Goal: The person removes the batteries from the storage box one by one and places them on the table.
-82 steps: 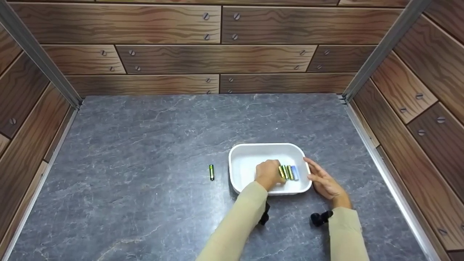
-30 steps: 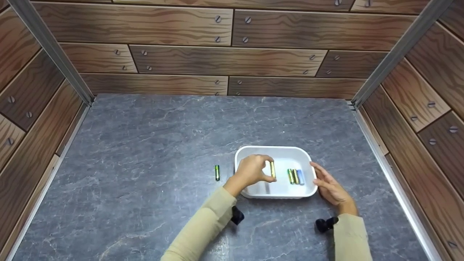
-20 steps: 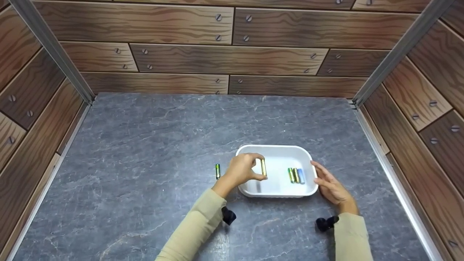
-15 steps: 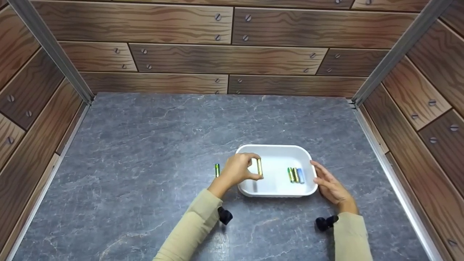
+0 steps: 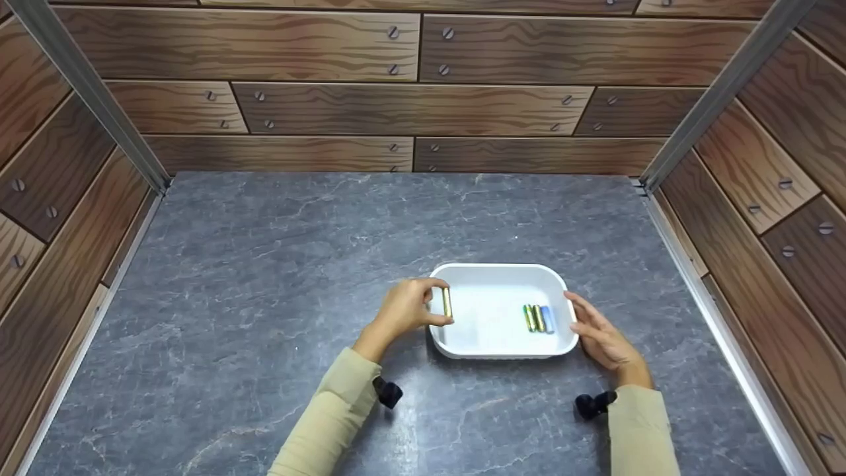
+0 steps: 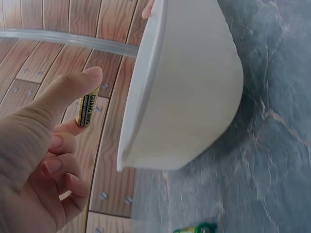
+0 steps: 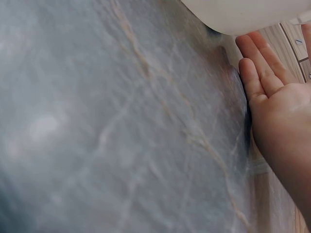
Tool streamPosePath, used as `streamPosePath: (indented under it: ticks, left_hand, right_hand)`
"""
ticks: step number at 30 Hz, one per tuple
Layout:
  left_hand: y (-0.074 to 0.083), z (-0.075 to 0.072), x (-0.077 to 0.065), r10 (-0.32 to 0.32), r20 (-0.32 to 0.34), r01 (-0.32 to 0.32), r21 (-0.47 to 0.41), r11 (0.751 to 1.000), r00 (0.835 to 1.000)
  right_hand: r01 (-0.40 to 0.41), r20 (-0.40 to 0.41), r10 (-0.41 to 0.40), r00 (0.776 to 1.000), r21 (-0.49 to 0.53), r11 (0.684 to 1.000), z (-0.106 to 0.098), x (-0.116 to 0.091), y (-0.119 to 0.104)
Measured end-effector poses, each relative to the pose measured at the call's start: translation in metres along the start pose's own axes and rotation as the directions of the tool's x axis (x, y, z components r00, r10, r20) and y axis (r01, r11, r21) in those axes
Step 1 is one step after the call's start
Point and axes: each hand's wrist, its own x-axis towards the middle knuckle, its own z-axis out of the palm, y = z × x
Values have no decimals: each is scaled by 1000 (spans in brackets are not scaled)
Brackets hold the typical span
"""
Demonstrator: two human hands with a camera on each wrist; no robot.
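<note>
One grey tabletop (image 5: 264, 264) carries one white tub (image 5: 489, 330), between four and five o'clock from the middle of the head view; the right hand (image 5: 605, 340), fingers extended and not wrapped round anything, rests its fingertips on the tub's three o'clock end; the left hand (image 5: 400, 307) pinches one gold battery (image 5: 447, 302), lettered GUANG MING, between thumb and fingertip, the remaining fingers loosely bent; that battery is in the air by the tub's nine o'clock rim, apart from it; five batteries show in all: the one pinched, three side by side at the tub's three o'clock end (two green-and-gold batteries (image 5: 529, 318), one blue battery (image 5: 547, 319)), and one green battery (image 6: 199, 228) on the tabletop, between five and six o'clock in the left wrist view.

Half a second ago the pinched battery was farther inside the tub's outline, and the left hand has since shifted toward nine o'clock, now hiding the green battery from the head view; the right hand and the row of three have stayed put.
</note>
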Motion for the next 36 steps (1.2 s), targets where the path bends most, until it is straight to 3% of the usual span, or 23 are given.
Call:
streamPosePath:
  ticks: [6,19,26,36]
  left_hand:
    - [-9,-6,-7,1,-19,-2,-22,1000,1000]
    - [-36,-16,-19,-67,-19,66,-49,997,998]
    - [-52,-17,-24,-56,-33,53,-75,996,998]
    - [-72,-15,-34,-132,-18,130,-101,986,991]
  right_hand:
    - [1,7,-1,1000,9,1000,0,0,1]
    - [-13,-17,12,1000,-20,1000,2,0,0]
    - [10,-3,-10,1000,-2,1000,1,0,0]
    - [-6,-15,6,1000,1,1000,0,0,1]
